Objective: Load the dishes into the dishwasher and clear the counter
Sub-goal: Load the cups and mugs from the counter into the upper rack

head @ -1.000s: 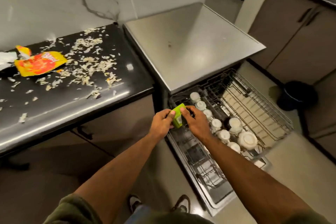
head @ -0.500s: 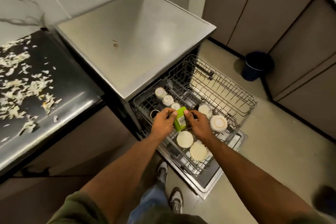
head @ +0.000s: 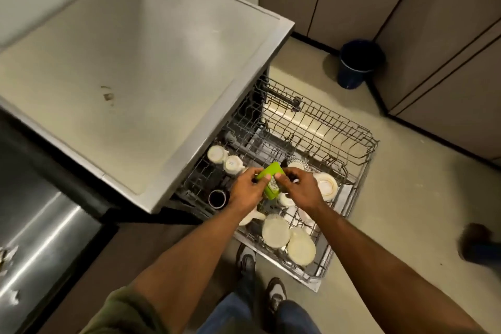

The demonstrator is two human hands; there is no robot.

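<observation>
Over the dishwasher rack (head: 349, 149), both grips, left hand (head: 245, 192) and right hand (head: 299, 188), clasp a half-hidden green packet (head: 269, 183).

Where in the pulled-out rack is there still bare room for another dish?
The rack's far right half is bare wire, between the dark spray bar and the right rim. The near left is crowded: upturned cups, a dark mug, and bowls at the front edge. Both hands hold the green box above that cluster.

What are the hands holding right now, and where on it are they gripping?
A small green packet, held over the dishwasher rack. The left hand pinches its left side, the right hand its right side.
</observation>
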